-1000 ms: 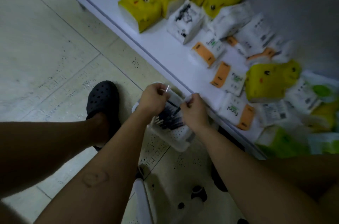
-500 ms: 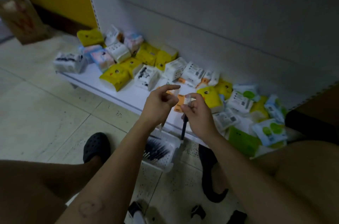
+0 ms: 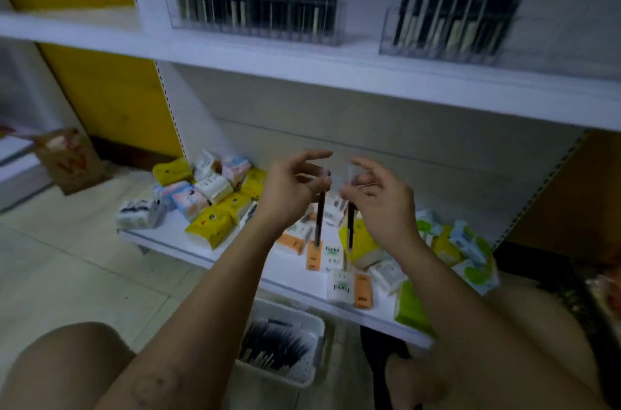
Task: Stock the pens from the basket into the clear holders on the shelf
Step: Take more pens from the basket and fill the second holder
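Hands [image 3: 289, 198] [image 3: 383, 204] raised together, each pinching a pen [image 3: 320, 221].

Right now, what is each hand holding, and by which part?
The left hand pinches a black pen near its upper end; the right hand pinches a second black pen the same way. Both hang downward.

Two hands [image 3: 292, 194] [image 3: 383, 204], two pens [image 3: 320, 218] [image 3: 350, 225] — two holders [image 3: 255, 27] [image 3: 447, 44], one basket [image 3: 285, 376].
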